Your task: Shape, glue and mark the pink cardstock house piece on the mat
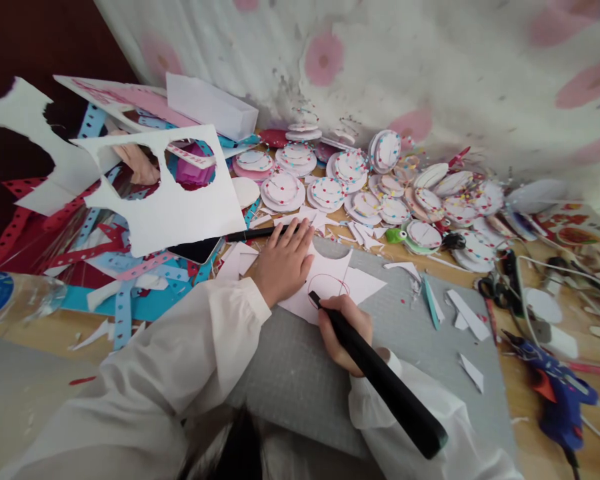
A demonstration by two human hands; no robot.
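Note:
My left hand point(286, 263) lies flat with its fingers stretched out, pressing on the left part of a white sheet point(367, 285). A thin red oval outline shows on this sheet, and its far edge has a curved cutout. Closed in a pen grip, my right hand point(347, 330) holds a long black pen-shaped tool point(380, 373) that widens toward its rear end. The tool's tip touches or hovers just over the left side of the red outline; I cannot tell which. Beneath the sheet is a grey cutting mat point(300, 380).
Several stacked white discs with coloured beads point(283, 190) line the back. At left are a sheet with round holes point(180, 217), coloured strips and a plastic bottle point(20, 293). A blue glue gun point(560, 383), scissors point(495, 287) and a teal cutter point(430, 303) lie at right.

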